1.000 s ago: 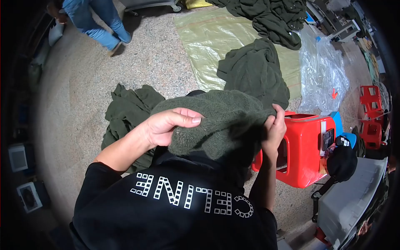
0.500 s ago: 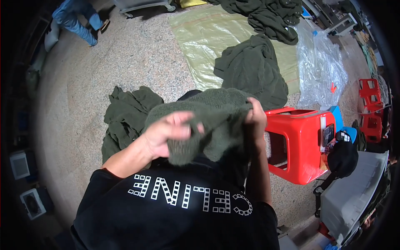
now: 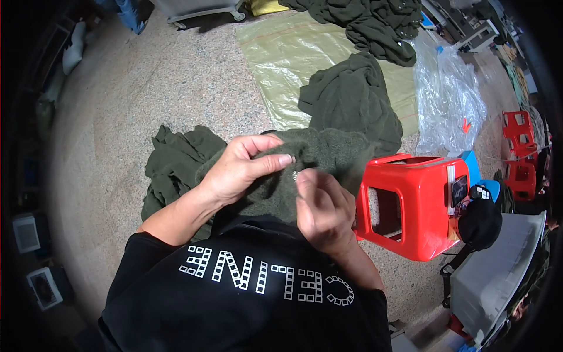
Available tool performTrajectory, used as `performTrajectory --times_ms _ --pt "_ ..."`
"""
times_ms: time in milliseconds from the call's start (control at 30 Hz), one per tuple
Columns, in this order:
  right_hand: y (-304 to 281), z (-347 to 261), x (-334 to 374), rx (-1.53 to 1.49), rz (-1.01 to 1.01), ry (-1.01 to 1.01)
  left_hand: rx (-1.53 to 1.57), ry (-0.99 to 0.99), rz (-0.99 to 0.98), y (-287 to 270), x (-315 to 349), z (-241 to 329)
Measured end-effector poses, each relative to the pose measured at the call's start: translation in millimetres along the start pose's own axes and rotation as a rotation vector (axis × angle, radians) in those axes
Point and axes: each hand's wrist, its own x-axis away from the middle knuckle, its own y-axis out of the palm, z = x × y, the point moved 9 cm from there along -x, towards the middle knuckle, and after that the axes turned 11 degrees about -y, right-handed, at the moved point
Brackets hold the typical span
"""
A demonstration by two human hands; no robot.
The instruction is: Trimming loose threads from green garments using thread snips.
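A dark green fuzzy knit garment (image 3: 337, 149) is bunched across my lap. My left hand (image 3: 237, 167) pinches a fold of it between thumb and fingers. Close beside that fold, my right hand (image 3: 325, 208) is closed, with the thumb and fingertips together at the cloth. A tiny whitish bit (image 3: 295, 175) shows at the right fingertips, too small to name. Whatever the right fingers hold is hidden, and that hand is slightly blurred.
Green garments (image 3: 179, 164) lie on the floor to the left, and another heap (image 3: 355, 97) rests on a yellowish plastic sheet (image 3: 275, 58) ahead. At my right stands a red plastic stool (image 3: 419, 202) beside a grey bin (image 3: 495, 267). Clear plastic (image 3: 448, 97) lies beyond.
My right hand has come from the garment's right side in toward the middle, beside my left hand. The left hand has risen and now pinches a fold. The person at far left has moved mostly out of view.
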Motion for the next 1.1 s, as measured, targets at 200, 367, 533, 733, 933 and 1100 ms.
performTrajectory --times_ms 200,367,533,733,933,1100 --pt "8 0 6 0.034 -0.001 -0.029 0.095 -0.045 -0.056 5 5 -6" --pt "7 0 5 0.083 0.019 -0.062 0.109 -0.045 -0.106 6 3 -6" --pt "8 1 9 0.103 0.037 -0.045 -0.172 0.118 -0.017 6 6 10" --pt "11 2 12 0.107 0.042 -0.03 -0.615 0.373 0.032 16 20 36" --pt "12 9 15 0.048 0.018 0.078 -0.741 0.453 -0.01 20 20 38" --pt "19 37 10 -0.455 -0.078 0.388 -0.832 0.547 -0.051 23 26 41"
